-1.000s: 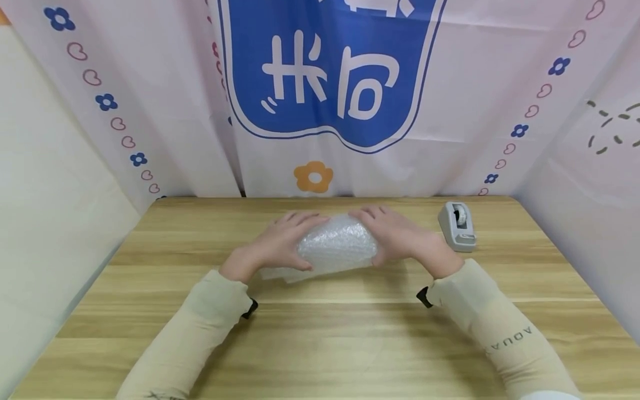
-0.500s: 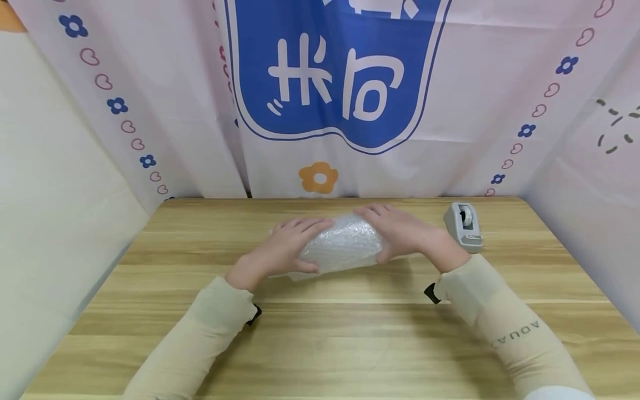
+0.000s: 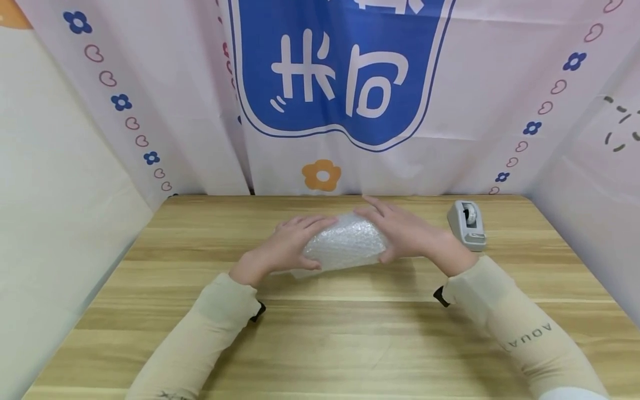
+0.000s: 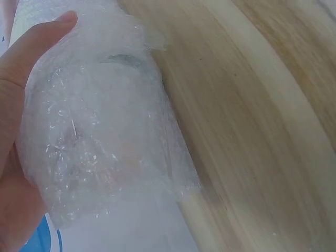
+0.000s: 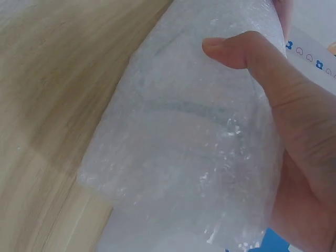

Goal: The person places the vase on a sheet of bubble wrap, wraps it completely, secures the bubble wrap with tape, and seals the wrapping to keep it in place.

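A bundle of clear bubble wrap (image 3: pixel 345 244) lies across the far middle of the table, rolled round something whose greenish curved edge shows faintly through the layers in both wrist views. My left hand (image 3: pixel 290 244) grips its left end, thumb on the near side and fingers over the top. At the other end my right hand (image 3: pixel 407 233) holds it the same way, with one finger raised off the wrap. In the left wrist view the loose end of the bubble wrap (image 4: pixel 105 131) sticks out past the thumb; the right wrist view shows a similar flared end (image 5: pixel 178 157).
A grey tape dispenser (image 3: pixel 467 225) with a roll of tape stands at the back right of the wooden table (image 3: pixel 320 344). Behind the table hangs a white printed cloth (image 3: pixel 450 111), with pale walls at both sides.
The head view has shifted slightly. A finger of my right hand has lifted from the bubble wrap. Both hands keep hold of the bundle, which stays in about the same place.
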`<state>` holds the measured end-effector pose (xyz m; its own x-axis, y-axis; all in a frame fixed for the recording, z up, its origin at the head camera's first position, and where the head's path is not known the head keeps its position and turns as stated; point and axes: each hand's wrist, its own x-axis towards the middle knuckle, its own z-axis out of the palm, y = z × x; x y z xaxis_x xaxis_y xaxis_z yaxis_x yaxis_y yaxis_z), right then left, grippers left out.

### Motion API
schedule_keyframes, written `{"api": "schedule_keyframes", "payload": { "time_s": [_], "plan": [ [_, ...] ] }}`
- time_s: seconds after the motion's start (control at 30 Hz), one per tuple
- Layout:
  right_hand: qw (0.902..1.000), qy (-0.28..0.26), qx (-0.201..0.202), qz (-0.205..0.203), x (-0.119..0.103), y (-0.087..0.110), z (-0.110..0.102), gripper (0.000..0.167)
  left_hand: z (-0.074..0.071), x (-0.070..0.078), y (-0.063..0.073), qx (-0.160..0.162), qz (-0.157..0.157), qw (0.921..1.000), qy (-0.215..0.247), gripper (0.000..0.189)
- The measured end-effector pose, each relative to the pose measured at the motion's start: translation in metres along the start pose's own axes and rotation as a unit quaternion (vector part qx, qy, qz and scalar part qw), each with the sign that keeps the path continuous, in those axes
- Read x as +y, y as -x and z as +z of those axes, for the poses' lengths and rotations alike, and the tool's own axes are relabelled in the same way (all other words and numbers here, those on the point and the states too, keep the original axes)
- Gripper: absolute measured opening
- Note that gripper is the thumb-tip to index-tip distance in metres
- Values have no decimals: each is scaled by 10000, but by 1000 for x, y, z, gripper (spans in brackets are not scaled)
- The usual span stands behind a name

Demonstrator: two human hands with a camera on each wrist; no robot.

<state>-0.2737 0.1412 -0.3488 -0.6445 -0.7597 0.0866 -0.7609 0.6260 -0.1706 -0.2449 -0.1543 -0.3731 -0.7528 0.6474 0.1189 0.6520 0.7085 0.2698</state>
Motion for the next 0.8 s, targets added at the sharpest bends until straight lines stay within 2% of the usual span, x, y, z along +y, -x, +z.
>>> {"api": "schedule_keyframes", "payload": {
  "time_s": [0.17,0.33,0.5,0.63,0.8],
  "plan": [
    [9974,638,342,-73,-2,7,3,115,-2,-4,-5,-83,-69,9996,271,102],
    [9936,880,666,-237,-3,13,9,109,-4,-9,-10,-141,-74,9986,506,102],
    [9937,933,605,-103,-4,17,14,111,-5,-10,-10,-179,-127,9980,586,103],
    [9934,1037,485,66,-6,16,16,123,-4,-11,-11,-135,-54,9980,610,103],
    [9919,1101,624,94,-7,14,18,126,-3,-13,-12,-123,-72,9979,635,103]
  ]
}}
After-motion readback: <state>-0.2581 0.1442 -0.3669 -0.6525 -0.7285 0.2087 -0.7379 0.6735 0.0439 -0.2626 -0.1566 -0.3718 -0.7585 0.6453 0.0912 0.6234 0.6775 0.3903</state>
